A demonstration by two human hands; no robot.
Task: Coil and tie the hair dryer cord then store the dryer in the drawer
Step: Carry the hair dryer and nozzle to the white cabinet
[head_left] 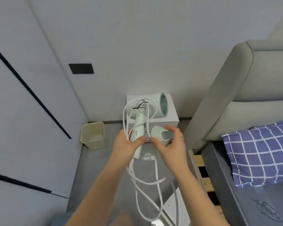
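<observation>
The left hand (129,142) has its grip clamped round the handle of the hair dryer (142,126), pinning several turns of the cord (144,190) against it. The dryer is held in the air in front of the white nightstand (173,115). The right hand (168,144) curls its grip round a loose nozzle (160,134), thumb close to the cord.

Only the upper loops are gathered. The rest hangs in long slack bights towards the floor, and these could snag, twist or slip free if the left grip eases. A thin black tie (140,106) sits high on the loops and looks loose, so the coil may spring open before it is bound. With the nozzle filling the right hand, few fingers seem free for tying, and it could be dropped. The drawer (168,124) is mostly hidden behind the hands.
</observation>
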